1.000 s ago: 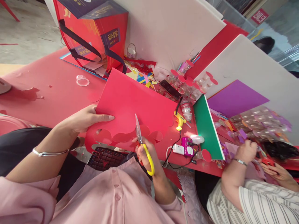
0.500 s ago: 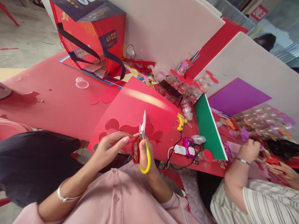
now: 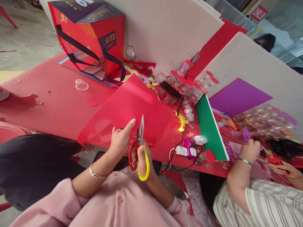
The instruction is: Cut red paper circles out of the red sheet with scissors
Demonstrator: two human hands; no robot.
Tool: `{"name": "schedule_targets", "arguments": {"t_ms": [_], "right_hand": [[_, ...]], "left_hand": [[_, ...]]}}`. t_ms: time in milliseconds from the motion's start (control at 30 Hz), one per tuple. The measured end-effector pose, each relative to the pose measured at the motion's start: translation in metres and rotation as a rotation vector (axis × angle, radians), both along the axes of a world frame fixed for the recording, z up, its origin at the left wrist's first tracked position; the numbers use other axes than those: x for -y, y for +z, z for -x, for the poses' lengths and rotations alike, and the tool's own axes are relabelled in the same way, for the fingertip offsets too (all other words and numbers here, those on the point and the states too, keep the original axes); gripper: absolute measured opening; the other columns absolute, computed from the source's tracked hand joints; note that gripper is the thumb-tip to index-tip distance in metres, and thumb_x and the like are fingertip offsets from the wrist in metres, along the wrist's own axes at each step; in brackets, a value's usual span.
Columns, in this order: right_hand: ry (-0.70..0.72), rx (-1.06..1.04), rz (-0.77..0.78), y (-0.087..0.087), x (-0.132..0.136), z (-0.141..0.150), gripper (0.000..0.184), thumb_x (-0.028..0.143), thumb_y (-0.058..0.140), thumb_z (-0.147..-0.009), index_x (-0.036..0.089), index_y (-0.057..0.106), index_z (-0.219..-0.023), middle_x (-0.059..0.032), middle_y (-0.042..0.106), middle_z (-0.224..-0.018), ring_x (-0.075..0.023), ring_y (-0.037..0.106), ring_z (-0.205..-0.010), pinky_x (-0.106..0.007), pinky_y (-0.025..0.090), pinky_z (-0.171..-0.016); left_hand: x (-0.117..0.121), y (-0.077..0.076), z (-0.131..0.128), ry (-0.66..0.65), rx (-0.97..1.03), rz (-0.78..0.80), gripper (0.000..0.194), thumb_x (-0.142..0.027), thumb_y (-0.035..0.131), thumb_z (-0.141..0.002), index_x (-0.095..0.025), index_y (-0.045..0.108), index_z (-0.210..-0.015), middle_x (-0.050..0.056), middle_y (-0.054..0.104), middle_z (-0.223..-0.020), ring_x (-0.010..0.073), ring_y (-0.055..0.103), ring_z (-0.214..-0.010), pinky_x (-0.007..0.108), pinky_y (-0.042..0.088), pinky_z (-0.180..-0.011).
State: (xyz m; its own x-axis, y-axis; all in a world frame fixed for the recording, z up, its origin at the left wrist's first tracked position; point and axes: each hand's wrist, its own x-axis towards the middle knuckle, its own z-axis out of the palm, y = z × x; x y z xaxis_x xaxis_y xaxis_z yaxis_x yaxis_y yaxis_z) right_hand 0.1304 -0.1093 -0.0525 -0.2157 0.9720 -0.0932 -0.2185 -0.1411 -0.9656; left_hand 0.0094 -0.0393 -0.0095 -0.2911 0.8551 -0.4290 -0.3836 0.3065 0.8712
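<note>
A sheet of red paper [image 3: 132, 97] lies over the table in front of me, with rounded cut-outs along its near side. My left hand [image 3: 121, 137] pinches the near edge of this sheet, thumb on top and fingers hidden beneath. In my right hand [image 3: 143, 159] is a pair of scissors [image 3: 141, 129] with one red and one yellow handle loop. My thumb passes through the yellow loop. The blades point away from me, close together, just right of my left thumb.
A red gift bag [image 3: 90, 41] stands at the back left. A yellow glue gun [image 3: 181, 121], a phone [image 3: 170, 90] and several clear plastic cups [image 3: 188, 110] lie right. Beyond the green board [image 3: 210, 126], a co-worker's hand [image 3: 251, 151] is busy. A clear cup [image 3: 81, 85] lies left.
My left hand has moved right and closed on the sheet's near edge. The sheet has shifted and tilted. The scissors have moved slightly left and down.
</note>
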Motion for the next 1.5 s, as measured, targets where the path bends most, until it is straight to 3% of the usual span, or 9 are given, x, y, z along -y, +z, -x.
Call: {"name": "schedule_targets", "arguments": {"t_ms": [200,367,467,700,967,1167,1500], "right_hand": [[0.020,-0.033,-0.008,-0.001,-0.003,0.002,0.086,0.089,0.058,-0.108,0.019,0.059,-0.158,0.0076,0.053,-0.066,-0.0118,0.042,-0.046,-0.024,0.041,-0.044],[0.044,-0.001,-0.045,-0.003,-0.004,0.001,0.081,0.091,0.052,-0.109,0.020,0.063,-0.148,0.0073,0.053,-0.064,-0.0123,0.045,-0.046,-0.023,0.040,-0.044],[0.052,0.062,-0.055,-0.001,-0.005,-0.003,0.080,0.091,0.050,-0.109,0.021,0.064,-0.143,0.0056,0.054,-0.067,-0.0136,0.048,-0.048,-0.025,0.042,-0.046],[0.051,0.153,-0.096,0.000,-0.008,-0.006,0.077,0.090,0.045,-0.112,0.022,0.065,-0.142,0.0023,0.058,-0.072,-0.0174,0.054,-0.055,-0.031,0.048,-0.056],[0.056,0.145,-0.092,0.003,-0.010,-0.006,0.077,0.090,0.047,-0.111,0.021,0.062,-0.144,0.0048,0.053,-0.073,-0.0150,0.051,-0.055,-0.027,0.048,-0.053],[0.043,0.136,-0.070,-0.001,-0.009,-0.006,0.078,0.091,0.047,-0.110,0.023,0.063,-0.145,0.0046,0.052,-0.077,-0.0142,0.051,-0.054,-0.027,0.049,-0.051],[0.054,0.153,-0.087,0.002,-0.008,-0.009,0.071,0.086,0.046,-0.114,0.023,0.064,-0.141,0.0048,0.050,-0.076,-0.0146,0.050,-0.055,-0.028,0.045,-0.050]], "left_hand": [[0.000,-0.009,0.007,0.084,-0.023,0.043,0.065,-0.070,0.101,-0.070,-0.027,0.053,-0.060,-0.004,0.049,-0.051,0.0187,0.062,-0.059,0.030,0.051,-0.053],[-0.006,-0.002,-0.003,0.214,0.227,-0.041,0.054,-0.055,0.110,-0.060,-0.018,0.071,-0.067,0.004,0.073,-0.069,0.0186,0.070,-0.064,0.030,0.058,-0.058],[-0.006,0.003,-0.008,0.246,0.333,-0.054,0.047,-0.044,0.111,-0.059,-0.015,0.076,-0.070,0.006,0.078,-0.075,0.0181,0.072,-0.065,0.030,0.061,-0.060],[-0.003,0.008,-0.008,0.267,0.398,-0.051,0.042,-0.035,0.110,-0.060,-0.016,0.074,-0.068,0.004,0.077,-0.070,0.0176,0.071,-0.060,0.030,0.061,-0.058],[0.000,0.004,-0.008,0.224,0.364,-0.015,0.043,-0.039,0.108,-0.063,-0.018,0.070,-0.065,0.004,0.072,-0.063,0.0181,0.067,-0.052,0.030,0.056,-0.048],[0.001,0.009,-0.009,0.240,0.340,-0.024,0.042,-0.038,0.107,-0.062,-0.020,0.070,-0.064,0.004,0.071,-0.060,0.0210,0.069,-0.053,0.031,0.057,-0.046],[0.001,0.017,-0.010,0.244,0.343,-0.010,0.042,-0.036,0.106,-0.063,-0.019,0.068,-0.061,0.003,0.070,-0.060,0.0181,0.066,-0.050,0.030,0.055,-0.045]]}}
